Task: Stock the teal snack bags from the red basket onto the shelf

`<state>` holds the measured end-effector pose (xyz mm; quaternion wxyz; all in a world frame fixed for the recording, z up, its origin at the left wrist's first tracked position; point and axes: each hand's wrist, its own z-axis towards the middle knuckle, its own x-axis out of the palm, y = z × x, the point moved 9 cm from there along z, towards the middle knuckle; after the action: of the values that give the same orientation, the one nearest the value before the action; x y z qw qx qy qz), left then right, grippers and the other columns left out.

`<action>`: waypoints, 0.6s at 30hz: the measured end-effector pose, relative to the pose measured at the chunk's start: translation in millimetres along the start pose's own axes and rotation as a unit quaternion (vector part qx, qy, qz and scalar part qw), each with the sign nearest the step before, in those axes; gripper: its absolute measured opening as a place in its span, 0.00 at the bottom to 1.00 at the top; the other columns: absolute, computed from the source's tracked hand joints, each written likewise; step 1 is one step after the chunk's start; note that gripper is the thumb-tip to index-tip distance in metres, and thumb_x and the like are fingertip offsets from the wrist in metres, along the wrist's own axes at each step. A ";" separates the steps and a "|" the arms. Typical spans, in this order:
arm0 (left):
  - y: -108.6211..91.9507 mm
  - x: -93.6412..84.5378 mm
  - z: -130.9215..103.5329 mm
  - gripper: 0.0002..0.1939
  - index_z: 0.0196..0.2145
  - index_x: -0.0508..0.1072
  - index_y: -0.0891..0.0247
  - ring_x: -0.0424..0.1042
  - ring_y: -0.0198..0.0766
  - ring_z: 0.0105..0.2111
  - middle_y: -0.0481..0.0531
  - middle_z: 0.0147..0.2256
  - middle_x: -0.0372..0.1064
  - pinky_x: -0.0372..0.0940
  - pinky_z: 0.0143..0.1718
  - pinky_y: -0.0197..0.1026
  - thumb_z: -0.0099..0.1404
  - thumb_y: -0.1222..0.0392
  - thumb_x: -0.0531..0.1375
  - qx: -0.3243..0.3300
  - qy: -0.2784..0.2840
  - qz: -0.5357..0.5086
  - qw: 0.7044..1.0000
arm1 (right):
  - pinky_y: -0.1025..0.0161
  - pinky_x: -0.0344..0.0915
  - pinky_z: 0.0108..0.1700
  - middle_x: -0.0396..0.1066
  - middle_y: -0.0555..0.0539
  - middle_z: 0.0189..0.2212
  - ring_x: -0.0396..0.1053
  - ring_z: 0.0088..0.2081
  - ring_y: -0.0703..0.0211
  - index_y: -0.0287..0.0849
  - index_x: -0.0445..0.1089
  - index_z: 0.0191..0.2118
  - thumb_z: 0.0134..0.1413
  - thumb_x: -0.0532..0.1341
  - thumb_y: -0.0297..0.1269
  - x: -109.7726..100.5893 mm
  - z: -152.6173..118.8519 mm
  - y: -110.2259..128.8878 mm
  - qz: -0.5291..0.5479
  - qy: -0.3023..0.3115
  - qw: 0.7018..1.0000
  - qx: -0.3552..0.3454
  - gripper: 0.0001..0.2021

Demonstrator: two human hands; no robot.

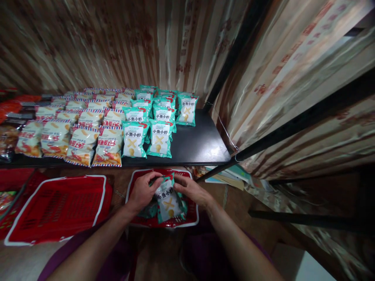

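A teal-and-white snack bag (168, 202) is held upright between my two hands over a red basket (193, 216) with a white rim. My left hand (144, 190) grips its upper left edge with thumb and fingers. On the other side, my right hand (191, 190) has its fingers against the upper right edge. Beneath, more teal bags (149, 210) lie in the basket, mostly hidden. Above the basket, matching teal bags (160, 137) stand in rows on a black shelf (202, 142), with one bag (187, 110) at the back right.
Striped-edge snack bags (109, 145) fill the shelf's left part, beside dark and orange packages (11, 134). An empty-looking red basket (101, 195) sits on the floor at left. Black posts (281, 128) rise at right, with a patterned curtain (187, 50) behind the shelf.
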<state>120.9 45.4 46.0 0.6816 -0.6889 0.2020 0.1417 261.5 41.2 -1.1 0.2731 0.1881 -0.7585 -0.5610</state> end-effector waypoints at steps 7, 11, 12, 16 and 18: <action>-5.3 5.9 1.7 0.10 0.28 0.74 0.60 0.72 0.37 0.33 0.48 0.30 0.75 0.63 0.36 0.36 0.61 0.53 0.56 0.002 -0.014 -0.010 1.000 | 0.65 0.64 0.35 0.74 0.50 0.30 0.69 0.31 0.62 0.40 0.75 0.36 0.47 0.67 0.49 -12.0 2.4 -7.6 0.019 -0.098 0.995 0.023 0.17; -0.3 2.3 3.1 0.15 0.26 0.73 0.62 0.69 0.37 0.30 0.47 0.27 0.72 0.61 0.33 0.36 0.60 0.48 0.57 -0.038 -0.025 -0.051 0.998 | 0.64 0.66 0.33 0.75 0.50 0.28 0.71 0.29 0.61 0.40 0.76 0.33 0.44 0.69 0.46 -16.9 -2.5 -5.0 0.092 -0.115 0.989 0.027 0.15; 1.2 2.5 3.0 0.16 0.27 0.73 0.62 0.68 0.37 0.29 0.48 0.26 0.71 0.61 0.32 0.36 0.60 0.47 0.57 -0.051 -0.020 -0.072 0.996 | 0.64 0.67 0.33 0.75 0.50 0.27 0.71 0.28 0.61 0.41 0.76 0.33 0.43 0.70 0.46 -18.3 -3.0 -4.7 0.108 -0.120 0.987 0.027 0.14; 2.3 6.7 1.9 0.18 0.31 0.74 0.64 0.68 0.37 0.29 0.50 0.28 0.72 0.62 0.31 0.36 0.59 0.44 0.57 -0.082 0.013 -0.147 0.986 | 0.64 0.68 0.31 0.75 0.51 0.24 0.72 0.25 0.61 0.41 0.76 0.32 0.43 0.70 0.45 -22.7 -2.1 -5.3 0.162 -0.134 0.978 0.019 0.13; 1.9 7.4 1.6 0.19 0.33 0.75 0.64 0.69 0.39 0.32 0.52 0.31 0.73 0.63 0.32 0.37 0.59 0.45 0.57 -0.084 0.016 -0.163 0.983 | 0.64 0.68 0.32 0.75 0.51 0.24 0.71 0.24 0.62 0.41 0.76 0.32 0.44 0.69 0.44 -24.0 -1.1 -3.6 0.169 -0.137 0.976 0.004 0.12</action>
<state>126.6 46.4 40.8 0.6321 -0.7695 0.0851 0.0338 280.9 53.5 -9.2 0.2568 -0.0206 -0.8121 -0.5236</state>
